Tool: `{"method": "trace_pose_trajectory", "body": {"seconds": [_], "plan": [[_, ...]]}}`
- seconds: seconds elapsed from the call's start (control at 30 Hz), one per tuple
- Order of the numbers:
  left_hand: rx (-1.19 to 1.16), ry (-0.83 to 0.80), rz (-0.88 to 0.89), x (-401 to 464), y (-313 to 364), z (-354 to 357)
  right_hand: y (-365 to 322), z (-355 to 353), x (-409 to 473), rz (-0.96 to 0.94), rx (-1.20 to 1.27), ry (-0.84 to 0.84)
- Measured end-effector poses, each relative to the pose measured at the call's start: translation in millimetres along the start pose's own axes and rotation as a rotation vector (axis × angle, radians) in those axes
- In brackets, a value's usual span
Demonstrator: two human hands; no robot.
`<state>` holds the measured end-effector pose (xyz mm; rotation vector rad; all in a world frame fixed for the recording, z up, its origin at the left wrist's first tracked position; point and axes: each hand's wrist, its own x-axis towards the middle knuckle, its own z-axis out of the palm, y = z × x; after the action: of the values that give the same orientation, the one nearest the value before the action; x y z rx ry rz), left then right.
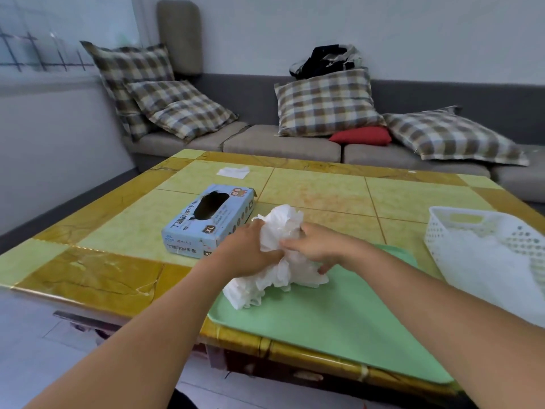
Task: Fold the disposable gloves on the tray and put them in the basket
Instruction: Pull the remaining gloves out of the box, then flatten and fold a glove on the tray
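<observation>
You've got both hands, left hand (250, 249) and right hand (317, 246), clenched on the glove wad (280, 258) above the tray (339, 320). Folding's barely started; flatten it below your grip, basket (472, 228) off right.

The gloves (280, 255) are thin, crinkled white film, perhaps plastic. The green tray (339, 326) looks smooth and matt, the white basket (483, 231) perforated plastic, the box (206, 221) printed cardboard, and the bench (97, 273) glossy tile.
</observation>
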<state>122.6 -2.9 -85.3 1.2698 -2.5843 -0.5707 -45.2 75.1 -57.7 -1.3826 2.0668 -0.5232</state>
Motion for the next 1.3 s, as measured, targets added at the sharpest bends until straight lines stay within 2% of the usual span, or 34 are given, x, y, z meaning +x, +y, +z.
{"method": "trace_pose_trajectory", "body": {"seconds": [0.07,0.13,0.27,0.37,0.43,0.47,0.53,0.6,0.73,0.83,0.9,1.0,1.13,1.2,1.3], "plan": [[-0.107,-0.051,-0.111,-0.5,5.0,5.0,0.1,17.7,4.1,-0.153,0.092,-0.013],[-0.241,-0.02,-0.24,1.2,2.4,6.4,2.3,22.4,10.5,-0.297,0.269,-0.024],[-0.516,0.014,-0.297,0.3,-7.5,-0.7,8.5,10.8,25.2,-0.281,0.315,-0.067],[-0.536,-0.054,-0.247,-0.8,-10.8,-10.7,7.1,-6.1,23.8,-0.227,0.051,0.147],[-0.426,-0.079,-0.217,0.0,-10.2,-16.4,7.2,-20.8,14.9,-0.296,-0.051,0.367],[-0.313,-0.086,-0.202,-0.5,-8.5,-21.5,7.4,-26.8,10.9,-0.354,-0.026,0.427],[-0.048,-0.102,-0.12,-4.4,-4.4,-28.8,7.4,-32.7,2.4,-0.431,0.04,0.38],[0.038,-0.106,-0.014,-11.6,-0.1,-38.3,6.5,-23.5,-3.2,-0.436,-0.004,0.231],[-0.048,-0.196,0.14,-23.4,3.3,-50.0,4.5,0.5,-7.6,-0.452,-0.015,-0.067],[-0.202,-0.271,0.047,-22.1,7.7,-43.9,-4.6,-3.3,-11.1,-0.554,0.02,-0.214],[-0.288,-0.255,-0.025,-19.5,11.2,-39.9,-5.4,-2.9,-10.0,-0.571,0.008,-0.271],[-0.23,-0.216,-0.024,-8.8,2.7,-33.0,2.4,-2.3,-5.1,-0.534,0.172,-0.209],[-0.049,-0.177,-0.022,-4.8,-1.9,-31.7,19.0,-11.0,10.5,-0.3,0.579,-0.04],[-0.024,-0.19,-0.008,-5.1,-4.3,-34.7,28.3,-7.5,19.7,-0.242,0.584,0.037],[-0.014,-0.25,0.012,-7.0,-8.4,-36.8,37.9,2.2,28.8,-0.298,0.445,0.081]]}}
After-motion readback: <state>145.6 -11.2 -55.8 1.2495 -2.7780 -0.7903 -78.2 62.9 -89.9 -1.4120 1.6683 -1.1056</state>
